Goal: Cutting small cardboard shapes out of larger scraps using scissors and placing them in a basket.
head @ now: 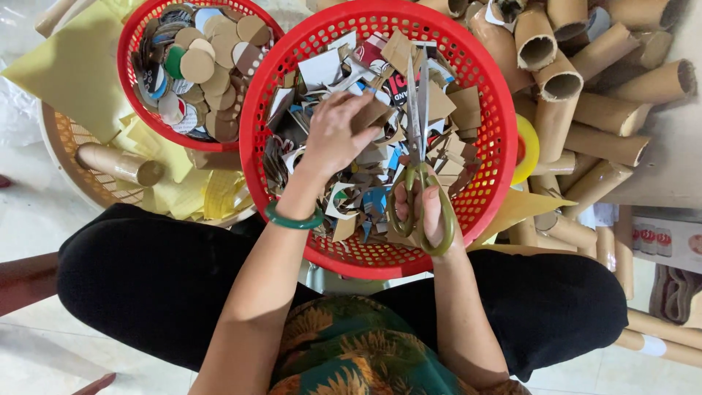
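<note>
Cardboard scrap (pixel 369 111) sits pinched in the left hand (pixel 338 135) fingers over the basket (pixel 256 146) at 12 o'clock, so offcuts drop inside, while right hand (pixel 428 212) fingers grip shut scissors (pixel 419 139) (discs (pixel 197 66) at 10 o'clock).

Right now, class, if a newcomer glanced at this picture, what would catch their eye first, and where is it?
First, the big red basket at centre, heaped with cardboard scraps, on the seated person's lap. Over it, the left hand grips a brown cardboard piece while the right hand works green-handled scissors. A smaller red basket of cardboard discs sits upper left, and cardboard tubes pile up on the right.
</note>
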